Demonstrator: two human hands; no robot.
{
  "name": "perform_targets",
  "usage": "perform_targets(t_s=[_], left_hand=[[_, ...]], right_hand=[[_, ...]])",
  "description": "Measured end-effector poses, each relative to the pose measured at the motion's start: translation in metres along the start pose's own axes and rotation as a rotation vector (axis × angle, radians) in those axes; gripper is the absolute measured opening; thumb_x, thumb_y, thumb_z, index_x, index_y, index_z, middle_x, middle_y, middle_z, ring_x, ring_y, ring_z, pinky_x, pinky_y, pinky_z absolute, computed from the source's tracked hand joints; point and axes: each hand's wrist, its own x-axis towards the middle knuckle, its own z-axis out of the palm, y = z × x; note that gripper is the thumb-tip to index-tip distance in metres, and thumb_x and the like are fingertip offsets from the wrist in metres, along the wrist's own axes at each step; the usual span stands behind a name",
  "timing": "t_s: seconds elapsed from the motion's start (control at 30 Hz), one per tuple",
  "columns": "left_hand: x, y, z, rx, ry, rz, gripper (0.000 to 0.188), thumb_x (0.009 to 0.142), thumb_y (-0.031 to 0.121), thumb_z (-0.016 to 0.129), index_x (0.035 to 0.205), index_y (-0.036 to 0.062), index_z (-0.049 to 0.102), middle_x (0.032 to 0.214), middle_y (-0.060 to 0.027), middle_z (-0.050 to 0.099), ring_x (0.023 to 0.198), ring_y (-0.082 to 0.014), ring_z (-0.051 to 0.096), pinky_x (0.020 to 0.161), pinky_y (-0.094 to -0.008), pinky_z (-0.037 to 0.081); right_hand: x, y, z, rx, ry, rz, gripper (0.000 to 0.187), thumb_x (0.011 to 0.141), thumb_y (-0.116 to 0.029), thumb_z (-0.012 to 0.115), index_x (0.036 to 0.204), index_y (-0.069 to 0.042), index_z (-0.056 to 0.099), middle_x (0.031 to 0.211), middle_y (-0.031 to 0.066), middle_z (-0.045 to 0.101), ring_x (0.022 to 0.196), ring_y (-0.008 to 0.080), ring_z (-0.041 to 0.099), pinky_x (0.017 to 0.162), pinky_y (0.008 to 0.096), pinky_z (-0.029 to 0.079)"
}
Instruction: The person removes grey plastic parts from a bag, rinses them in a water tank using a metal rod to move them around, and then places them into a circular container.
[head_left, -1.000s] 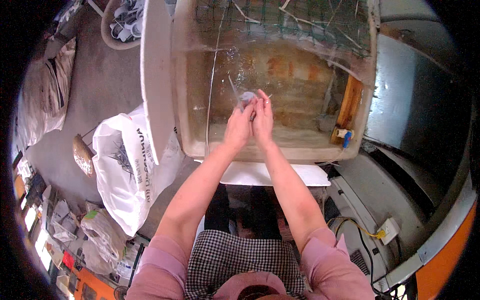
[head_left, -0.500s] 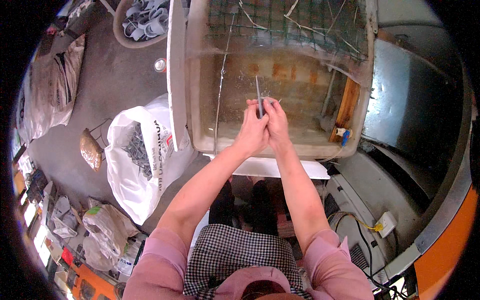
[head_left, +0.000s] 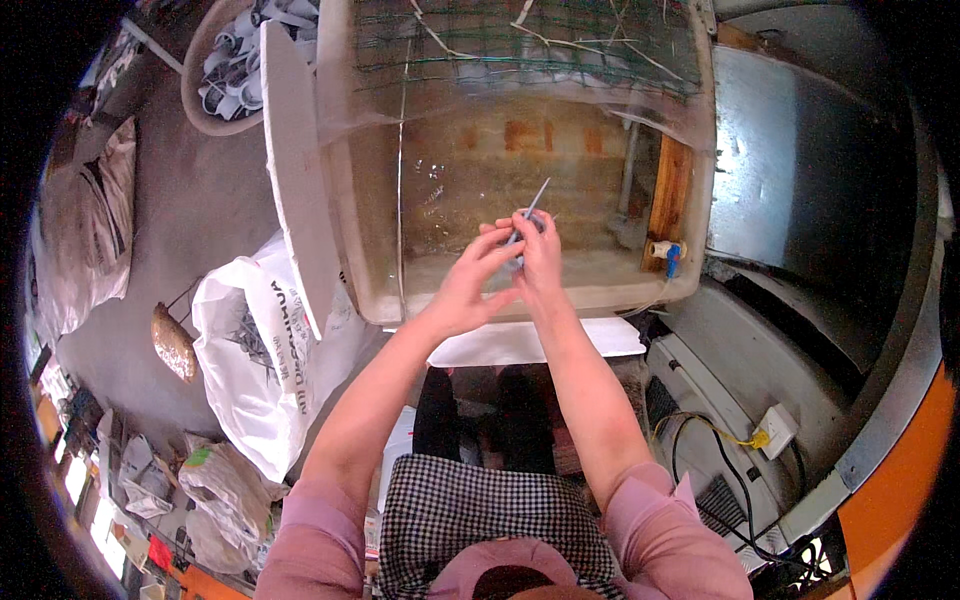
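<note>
My right hand (head_left: pixel 541 256) is closed round a slim grey pointed piece (head_left: pixel 538 196), whose tip slants up and to the right. More grey material shows between the fingers, but its shape is largely covered. Close beside it, my left hand (head_left: pixel 472 285) has its thumb spread from its fingers. Its fingertips reach to the lower end of the grey piece; whether they touch it I cannot tell. Both hands are above the near part of a large pale tub (head_left: pixel 375 305) of brownish, seemingly wet interior.
Green netting (head_left: pixel 560 72) with pale twigs spans the tub's far part. A white board (head_left: pixel 290 180) stands along its left side, beside a white sack (head_left: pixel 235 400) of grey pieces. A blue-handled valve (head_left: pixel 668 256) and wooden plank (head_left: pixel 668 190) are at its right.
My left hand's thumb and fingers have spread away from the right hand. The grey piece has tipped from nearly upright to slanting right. The whole view has shifted.
</note>
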Motion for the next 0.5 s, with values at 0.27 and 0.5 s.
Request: perform_targets(t_s=[0.27,0.5], left_hand=[[-0.049,-0.148,-0.023,0.921,0.242,-0.755,0.047,0.077,0.022,0.063,0.112,0.0007,0.04,0.103,-0.0232,0.052,0.1,-0.0345,0.049,0.082,-0.0433,0.04],[-0.072,-0.17,-0.025,0.538,0.426,-0.868,0.02,0.086,0.016,0.046,0.099,0.0033,0.041,0.08,-0.0284,0.056,0.08,-0.0433,0.055,0.069,-0.0516,0.041]], right_hand=[[0.033,-0.013,-0.057,-0.125,0.202,-0.069,0.028,0.084,-0.01,0.055,0.103,-0.003,0.036,0.063,0.0054,0.046,0.046,0.0166,0.052,0.052,0.0362,0.052],[0.004,-0.025,-0.116,-0.144,0.27,0.004,0.026,0.083,-0.009,0.055,0.105,-0.007,0.04,0.063,0.0026,0.044,0.05,0.0125,0.046,0.055,0.034,0.049]])
